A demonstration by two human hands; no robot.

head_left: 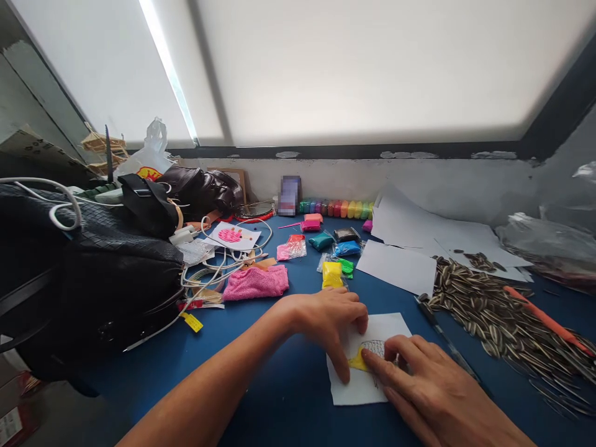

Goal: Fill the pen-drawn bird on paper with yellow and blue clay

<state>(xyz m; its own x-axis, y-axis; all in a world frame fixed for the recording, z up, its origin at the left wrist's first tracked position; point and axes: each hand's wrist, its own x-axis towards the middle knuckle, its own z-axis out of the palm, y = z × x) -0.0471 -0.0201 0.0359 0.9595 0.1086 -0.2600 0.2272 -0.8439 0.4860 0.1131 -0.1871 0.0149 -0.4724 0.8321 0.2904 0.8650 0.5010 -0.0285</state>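
A small white sheet of paper [367, 394] with a pencil drawing lies before me on the blue table. Part of the drawing, a scale-like pattern [374, 347], shows between my hands. A flat patch of yellow modelling clay [357, 360] covers one end of it. My left hand [328, 320] spans the sheet's left side, thumb and fingers apart, steadying it with nothing in its grasp. On the yellow clay presses the outstretched index fingertip of my right hand [421, 379], whose palm covers the sheet's lower right.
Clay packets lie ahead, including yellow [332, 274] and blue [347, 248]. Sunflower seeds [493, 310], a dark pen-like tool [447, 341] and white sheets [395, 266] are rightward. A black bag [125, 279], white cables [218, 264] and a pink cloth [256, 282] are leftward.
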